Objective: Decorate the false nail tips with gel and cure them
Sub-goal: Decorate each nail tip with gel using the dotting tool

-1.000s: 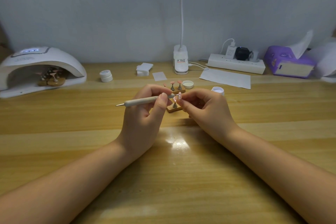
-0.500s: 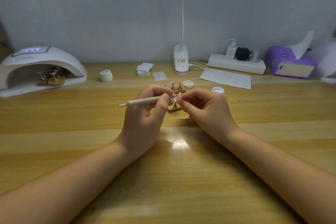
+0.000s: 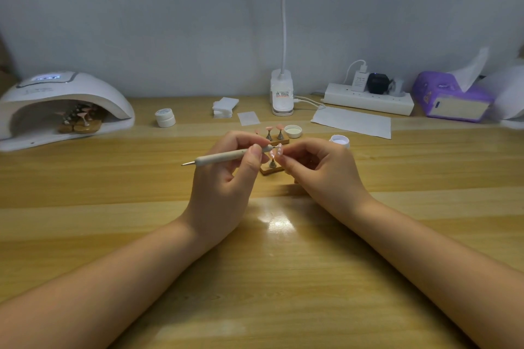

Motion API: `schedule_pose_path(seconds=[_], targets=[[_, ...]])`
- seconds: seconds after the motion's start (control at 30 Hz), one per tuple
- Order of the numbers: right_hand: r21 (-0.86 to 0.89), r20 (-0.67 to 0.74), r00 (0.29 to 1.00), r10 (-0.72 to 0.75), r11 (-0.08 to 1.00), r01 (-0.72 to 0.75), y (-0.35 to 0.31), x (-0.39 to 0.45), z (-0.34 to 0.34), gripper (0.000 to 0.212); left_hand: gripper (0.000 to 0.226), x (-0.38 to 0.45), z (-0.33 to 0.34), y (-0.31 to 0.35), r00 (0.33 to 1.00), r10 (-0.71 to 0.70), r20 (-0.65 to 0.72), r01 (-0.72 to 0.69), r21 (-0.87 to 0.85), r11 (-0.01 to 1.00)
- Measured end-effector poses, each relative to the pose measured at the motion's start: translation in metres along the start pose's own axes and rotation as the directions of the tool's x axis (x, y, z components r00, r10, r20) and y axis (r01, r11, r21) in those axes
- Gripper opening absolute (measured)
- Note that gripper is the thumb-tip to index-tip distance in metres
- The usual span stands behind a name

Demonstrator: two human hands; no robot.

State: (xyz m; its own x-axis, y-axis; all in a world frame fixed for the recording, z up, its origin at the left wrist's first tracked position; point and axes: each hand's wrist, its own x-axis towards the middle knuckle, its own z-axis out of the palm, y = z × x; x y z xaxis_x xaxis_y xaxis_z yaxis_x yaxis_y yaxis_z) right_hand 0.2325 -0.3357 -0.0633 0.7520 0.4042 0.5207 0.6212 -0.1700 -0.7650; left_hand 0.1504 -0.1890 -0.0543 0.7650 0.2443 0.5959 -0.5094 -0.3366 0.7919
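Both hands barely shifted, left hand (image 3: 226, 178) gripping pen (image 3: 226, 155), lamp label (image 3: 281, 94) seemingly unreadable

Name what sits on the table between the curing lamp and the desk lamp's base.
In the head view, a closed white jar and a stack of white pads lie between the curing lamp and the desk lamp's base.

Glossy wood, smooth plastic, matt paper

The table (image 3: 141, 224) is pale wood-grain with a glossy finish that mirrors a light. The curing lamp (image 3: 65, 99), power strip (image 3: 368, 99) and small jar (image 3: 165, 118) look like smooth white plastic. The dotting tool (image 3: 224, 156) has a matt cream barrel and a metal tip. The paper sheet (image 3: 351, 122) is matt; the nail tip (image 3: 276, 151) shines.
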Motion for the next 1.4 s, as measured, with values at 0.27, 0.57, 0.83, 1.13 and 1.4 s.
schedule_pose_path(seconds=[0.27, 0.57, 0.83, 1.13, 1.4], targets=[[0.009, 0.005, 1.000, -0.014, 1.000, 0.014, 0.0015, 0.0005, 0.0007, 0.013, 0.013, 0.0007, -0.0004, 0.0010, 1.000, 0.015, -0.002, -0.015, -0.004, 1.000], [0.039, 0.003, 1.000, -0.013, 0.999, 0.013, 0.0025, 0.0004, 0.0010, 0.011, 0.013, -0.0002, 0.0010, 0.0008, 1.000, -0.015, 0.010, 0.015, -0.001, 1.000], [0.039, -0.001, 1.000, -0.012, 0.999, 0.012, 0.0026, 0.0001, 0.0011, 0.011, 0.013, 0.0004, 0.0010, 0.0007, 1.000, -0.018, 0.009, 0.018, 0.008, 1.000], [0.024, 0.015, 1.000, -0.011, 1.000, 0.011, 0.0011, 0.0003, 0.0000, 0.013, 0.013, 0.0007, 0.0011, -0.0016, 1.000, -0.009, 0.010, 0.009, 0.009, 1.000], [0.014, -0.006, 0.999, 0.033, 0.999, -0.033, 0.0004, 0.0010, -0.0005, 0.012, 0.015, 0.0021, -0.0013, -0.0025, 0.999, 0.016, -0.032, -0.015, 0.033, 0.999]])
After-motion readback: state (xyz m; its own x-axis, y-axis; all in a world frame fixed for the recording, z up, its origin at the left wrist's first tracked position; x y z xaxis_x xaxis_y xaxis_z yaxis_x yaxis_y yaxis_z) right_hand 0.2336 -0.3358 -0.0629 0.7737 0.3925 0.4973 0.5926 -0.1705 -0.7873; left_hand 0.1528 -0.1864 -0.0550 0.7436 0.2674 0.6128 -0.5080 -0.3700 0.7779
